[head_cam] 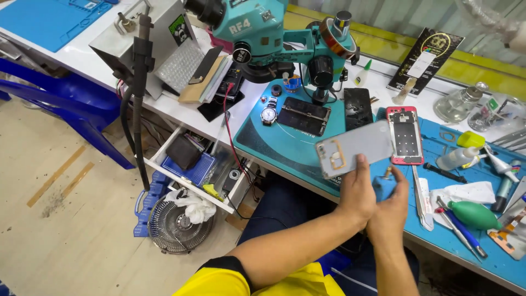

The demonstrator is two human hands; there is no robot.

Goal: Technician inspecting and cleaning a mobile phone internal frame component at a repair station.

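The left hand (359,192) holds a grey phone back cover (353,148) by its lower edge, fingers closed on it, tilted above the blue mat (285,148). The right hand (392,211) grips a small blue tool (383,187) just below. An opened red phone (405,136) lies on the surface beside them.

Head view, steeply down, workbench (307,148) close.

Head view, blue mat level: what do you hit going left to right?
Wristwatch → dark phone board → grey phone back cover in the left hand → red-framed open phone → white squeeze bottle → green rubber blower bulb.
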